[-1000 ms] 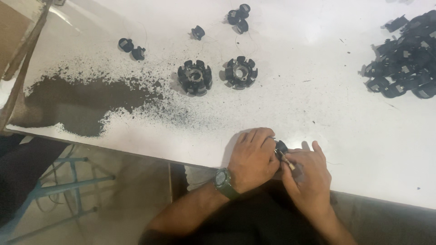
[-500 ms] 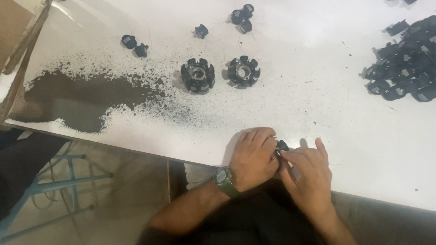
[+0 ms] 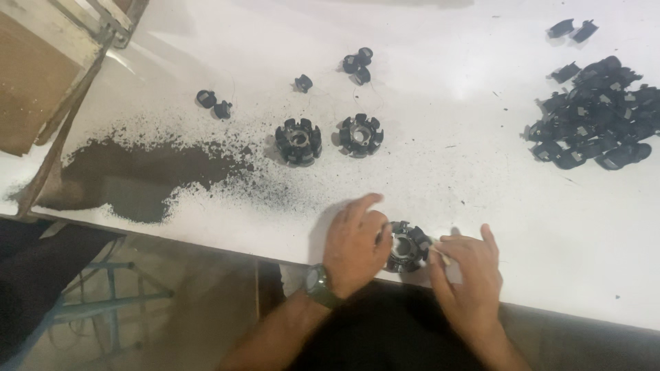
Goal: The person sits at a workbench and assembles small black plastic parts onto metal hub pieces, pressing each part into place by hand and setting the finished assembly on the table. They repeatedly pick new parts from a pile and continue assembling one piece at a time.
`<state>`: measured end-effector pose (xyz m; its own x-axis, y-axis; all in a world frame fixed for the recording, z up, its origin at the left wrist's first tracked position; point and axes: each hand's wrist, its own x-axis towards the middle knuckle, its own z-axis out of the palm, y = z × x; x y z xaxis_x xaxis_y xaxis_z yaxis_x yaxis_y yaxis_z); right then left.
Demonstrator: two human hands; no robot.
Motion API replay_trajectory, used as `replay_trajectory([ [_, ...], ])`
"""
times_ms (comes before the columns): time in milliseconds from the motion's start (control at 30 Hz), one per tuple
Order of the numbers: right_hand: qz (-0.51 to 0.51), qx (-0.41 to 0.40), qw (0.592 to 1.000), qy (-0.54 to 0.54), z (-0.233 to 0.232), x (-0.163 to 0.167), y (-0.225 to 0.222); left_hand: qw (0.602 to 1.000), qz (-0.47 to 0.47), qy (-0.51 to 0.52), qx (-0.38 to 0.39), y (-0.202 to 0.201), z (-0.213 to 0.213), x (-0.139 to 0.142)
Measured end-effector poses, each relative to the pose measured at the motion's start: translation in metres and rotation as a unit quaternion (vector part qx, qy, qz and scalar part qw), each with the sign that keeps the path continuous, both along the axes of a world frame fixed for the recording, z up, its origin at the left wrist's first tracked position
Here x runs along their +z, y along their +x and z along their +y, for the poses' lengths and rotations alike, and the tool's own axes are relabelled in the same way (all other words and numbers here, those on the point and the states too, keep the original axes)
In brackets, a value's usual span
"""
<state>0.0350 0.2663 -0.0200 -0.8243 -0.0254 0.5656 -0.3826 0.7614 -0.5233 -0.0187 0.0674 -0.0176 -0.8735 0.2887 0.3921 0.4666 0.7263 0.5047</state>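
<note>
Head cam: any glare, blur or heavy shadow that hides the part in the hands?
Head view: soft glare on the white table at the top, no blowout; the frame is slightly soft overall, and fingertips of the left hand look a bit smeared; the round black part between it and the right hand reads dark, with little detail; shadows are faint and short.

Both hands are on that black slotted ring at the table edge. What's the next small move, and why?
Probably press the small pale piece into the ring: the right hand pinches it at the rim while the left hand steadies the other side.
</note>
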Motion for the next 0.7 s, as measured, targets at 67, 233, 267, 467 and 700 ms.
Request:
replay_trajectory([
  [67, 0.053, -0.019, 0.998, -0.036, 0.008, -0.001, 0.0, 0.993, 0.097, -0.005, 0.065, -0.008, -0.014, 0.005],
  [233, 0.002, -0.024, 0.999, -0.028, 0.001, -0.009, -0.005, 0.999, 0.037, -0.004, -0.022, 0.001, -0.009, 0.013],
  [267, -0.008, -0.025, 1.0, -0.007, -0.003, -0.01, -0.007, 0.998, 0.008, -0.011, -0.056, 0.004, -0.003, 0.013],
  [467, -0.045, -0.01, 0.999, 0.003, -0.007, -0.013, -0.01, 0.992, -0.076, -0.075, -0.065, -0.001, 0.015, 0.016],
  [700, -0.074, -0.006, 0.997, 0.013, -0.004, -0.011, -0.01, 0.992, -0.046, -0.094, -0.065, 0.0, 0.019, 0.023],
])
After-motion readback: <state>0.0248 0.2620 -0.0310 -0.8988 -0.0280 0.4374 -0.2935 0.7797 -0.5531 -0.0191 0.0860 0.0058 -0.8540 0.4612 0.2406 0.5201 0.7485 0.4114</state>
